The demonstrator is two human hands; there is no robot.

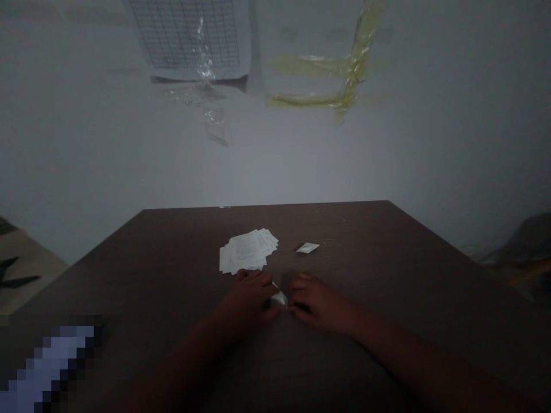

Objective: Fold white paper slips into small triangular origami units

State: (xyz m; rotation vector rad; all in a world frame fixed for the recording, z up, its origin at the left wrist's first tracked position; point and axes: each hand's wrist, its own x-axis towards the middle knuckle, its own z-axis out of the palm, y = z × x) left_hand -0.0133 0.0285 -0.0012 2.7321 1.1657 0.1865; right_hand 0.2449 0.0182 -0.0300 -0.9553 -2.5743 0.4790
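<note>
My left hand (248, 298) and my right hand (321, 301) meet near the middle of a dark brown table (387, 275). Both have their fingers curled and pinch a small white piece of paper (279, 298) between them. Just beyond my left hand lies a fanned stack of white paper slips (247, 250). A single small folded white piece (307, 248) rests on the table beyond my right hand.
A pale wall rises behind the table, with a gridded sheet (189, 37) and yellowish tape strips (344, 74) stuck on it. A blurred-out patch (51, 367) sits at the lower left. Dim shapes lie at both far sides.
</note>
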